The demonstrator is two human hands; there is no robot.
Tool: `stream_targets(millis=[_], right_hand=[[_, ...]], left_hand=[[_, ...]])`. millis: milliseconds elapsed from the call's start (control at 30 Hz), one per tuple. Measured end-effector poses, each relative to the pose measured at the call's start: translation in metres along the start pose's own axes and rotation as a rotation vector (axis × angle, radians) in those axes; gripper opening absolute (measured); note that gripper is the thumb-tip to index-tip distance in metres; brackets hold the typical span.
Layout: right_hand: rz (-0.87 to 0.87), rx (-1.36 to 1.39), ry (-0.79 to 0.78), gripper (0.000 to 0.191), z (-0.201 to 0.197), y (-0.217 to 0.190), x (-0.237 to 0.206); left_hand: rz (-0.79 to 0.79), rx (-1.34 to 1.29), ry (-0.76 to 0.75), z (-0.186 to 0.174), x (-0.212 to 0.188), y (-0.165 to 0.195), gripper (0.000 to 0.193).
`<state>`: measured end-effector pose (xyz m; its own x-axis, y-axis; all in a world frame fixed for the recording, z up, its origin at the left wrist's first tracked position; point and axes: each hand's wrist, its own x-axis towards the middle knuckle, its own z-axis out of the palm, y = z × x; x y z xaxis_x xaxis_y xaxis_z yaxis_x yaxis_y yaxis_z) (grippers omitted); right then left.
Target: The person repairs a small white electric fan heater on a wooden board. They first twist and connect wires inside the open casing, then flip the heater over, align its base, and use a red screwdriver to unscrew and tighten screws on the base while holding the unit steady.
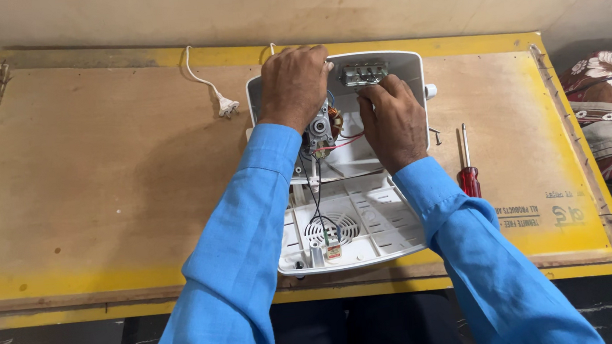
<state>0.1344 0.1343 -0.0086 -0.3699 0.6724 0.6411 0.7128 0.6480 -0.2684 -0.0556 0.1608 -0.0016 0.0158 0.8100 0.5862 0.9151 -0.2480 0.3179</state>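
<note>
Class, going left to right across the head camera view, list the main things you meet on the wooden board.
White plug → left hand → right hand → loose screw → red-handled screwdriver

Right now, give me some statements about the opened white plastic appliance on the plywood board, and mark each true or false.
1. Both hands, left hand and right hand, are inside the opened white plastic appliance housing. True.
2. The red-handled screwdriver lies left of the housing. False: it lies to its right.
3. The white two-pin plug lies loose on the plywood board. True.
4. The sleeves are green. False: they are blue.
</note>
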Motion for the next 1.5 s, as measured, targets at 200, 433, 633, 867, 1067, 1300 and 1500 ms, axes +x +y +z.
stream_targets(millis=[200,433,633,867,1067,1300,1500], right_hand=[[-0.049,-0.070,0.021,0.007,0.003,-0.002,0.002],[-0.105,-0.240,-0.016,0.001,0.012,-0.002,0.005],[-0.144,-0.303,-0.030,0.010,0.018,-0.001,0.005],[-0.146,-0.317,-0.009,0.010,0.025,-0.002,0.005],[-0.113,-0.244,-0.028,0.003,0.018,-0.004,0.009],[0.052,0.065,0.153,0.005,-0.024,0.019,-0.006],[0.343,0.388,0.065,0.011,-0.039,0.031,-0.002]], left_hand=[[-0.005,-0.008,0.003,0.000,0.000,0.000,0.017],[0.005,-0.007,0.003,0.000,0.001,-0.003,0.017],[0.039,-0.014,0.003,-0.001,0.000,-0.007,0.017],[0.051,-0.020,-0.003,-0.003,0.001,-0.012,0.018],[0.041,-0.007,-0.028,-0.004,0.001,-0.009,0.019],[0.059,-0.012,-0.005,-0.002,0.000,-0.009,0.018],[0.040,-0.028,-0.029,-0.003,0.001,-0.011,0.018]])
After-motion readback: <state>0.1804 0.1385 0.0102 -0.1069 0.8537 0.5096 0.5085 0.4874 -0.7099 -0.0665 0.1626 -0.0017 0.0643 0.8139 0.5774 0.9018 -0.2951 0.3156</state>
